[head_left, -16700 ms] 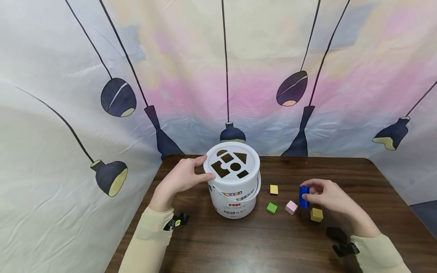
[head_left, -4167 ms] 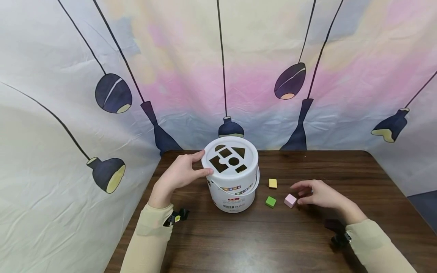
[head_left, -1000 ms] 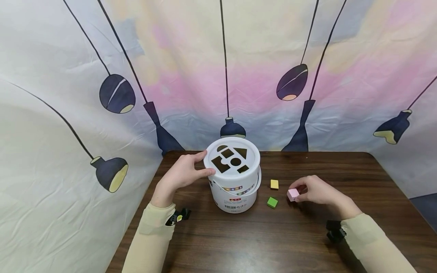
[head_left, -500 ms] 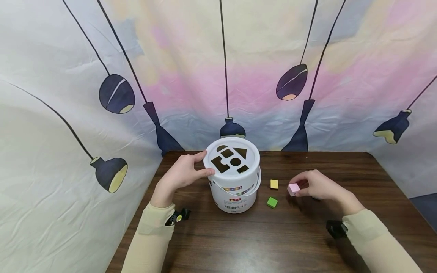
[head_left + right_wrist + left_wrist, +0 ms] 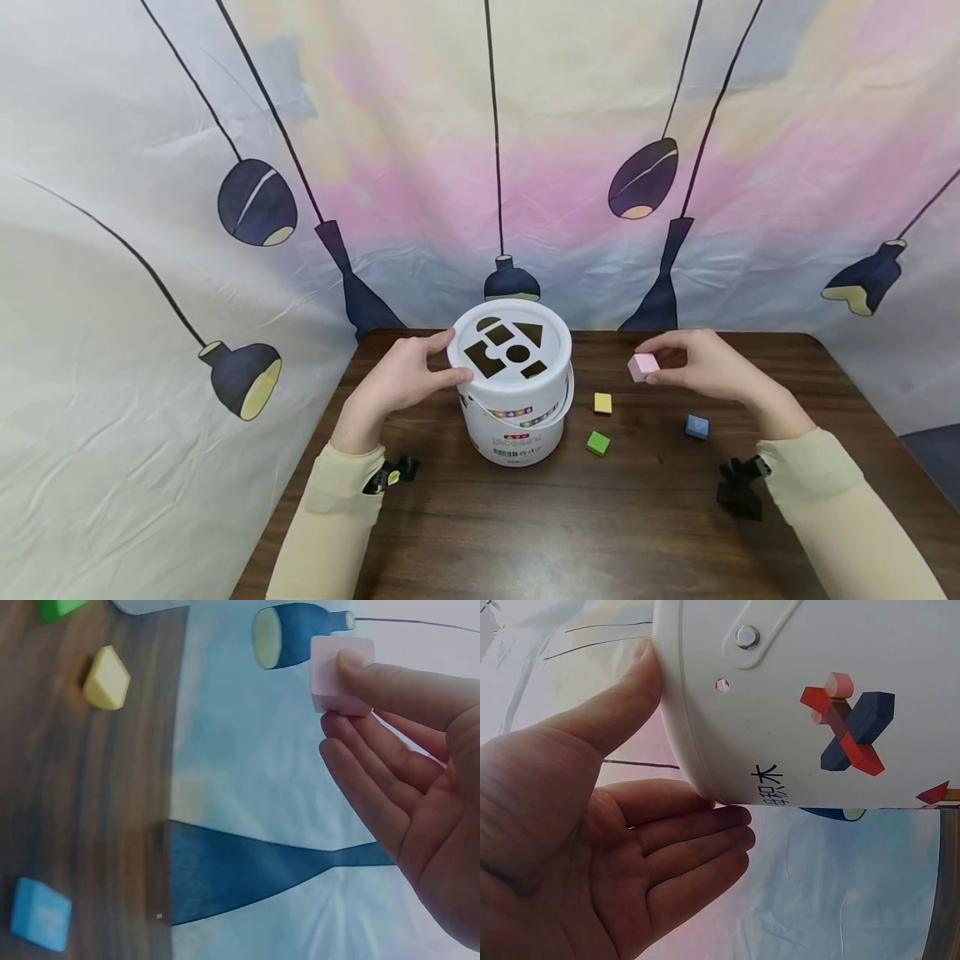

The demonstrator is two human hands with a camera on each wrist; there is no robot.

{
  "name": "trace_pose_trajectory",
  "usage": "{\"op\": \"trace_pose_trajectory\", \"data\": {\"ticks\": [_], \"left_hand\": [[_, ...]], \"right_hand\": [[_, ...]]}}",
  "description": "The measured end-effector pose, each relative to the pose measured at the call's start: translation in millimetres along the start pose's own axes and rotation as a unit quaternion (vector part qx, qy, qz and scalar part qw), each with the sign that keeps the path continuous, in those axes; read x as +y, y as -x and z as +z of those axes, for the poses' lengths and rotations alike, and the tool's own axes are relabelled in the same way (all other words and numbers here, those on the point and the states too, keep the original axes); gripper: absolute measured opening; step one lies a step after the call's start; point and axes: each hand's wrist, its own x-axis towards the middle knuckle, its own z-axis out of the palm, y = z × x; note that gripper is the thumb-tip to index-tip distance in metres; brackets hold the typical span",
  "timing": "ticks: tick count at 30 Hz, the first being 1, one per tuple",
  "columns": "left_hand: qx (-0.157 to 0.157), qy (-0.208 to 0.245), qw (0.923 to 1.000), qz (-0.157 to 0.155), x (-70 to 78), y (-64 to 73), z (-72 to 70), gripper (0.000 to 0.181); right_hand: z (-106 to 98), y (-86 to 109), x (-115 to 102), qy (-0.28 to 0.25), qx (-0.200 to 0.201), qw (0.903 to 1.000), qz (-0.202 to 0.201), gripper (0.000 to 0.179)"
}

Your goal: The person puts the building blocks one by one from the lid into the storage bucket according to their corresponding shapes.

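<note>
A white bucket (image 5: pixel 510 429) with a lid (image 5: pixel 555 354) cut with shaped holes stands on the table. My left hand (image 5: pixel 401 375) rests against the lid's left rim, thumb at the front and index finger farther back; in the left wrist view its fingers (image 5: pixel 697 832) lie nearly straight. My right hand (image 5: pixel 705 365) pinches a pink cube block (image 5: pixel 642 367) between thumb and fingers, raised above the table to the right of the bucket. The right wrist view shows the thumb across one face of the pink cube (image 5: pixel 337 671).
On the brown table (image 5: pixel 585 525) lie a yellow block (image 5: pixel 602 403), a green block (image 5: pixel 597 443) and a blue block (image 5: pixel 697 427), all right of the bucket. The bucket's handle (image 5: pixel 567 400) hangs down its side. A painted cloth (image 5: pixel 420 200) hangs behind the table's back edge.
My right hand has taken hold of the pink cube and lifted it up off the table. The blue block, hidden before, now shows. Earlier, a blue cylinder and a mustard block were also there.
</note>
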Motion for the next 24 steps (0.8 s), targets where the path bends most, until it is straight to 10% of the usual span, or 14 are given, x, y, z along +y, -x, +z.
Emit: {"op": "trace_pose_trajectory", "data": {"ticks": [24], "left_hand": [[-0.003,0.0,0.9999,-0.01,0.0,-0.5,-0.1,0.088]], "right_hand": [[-6,-58.6,-57,-0.09,0.034,0.9907,-0.096,0.04]]}}
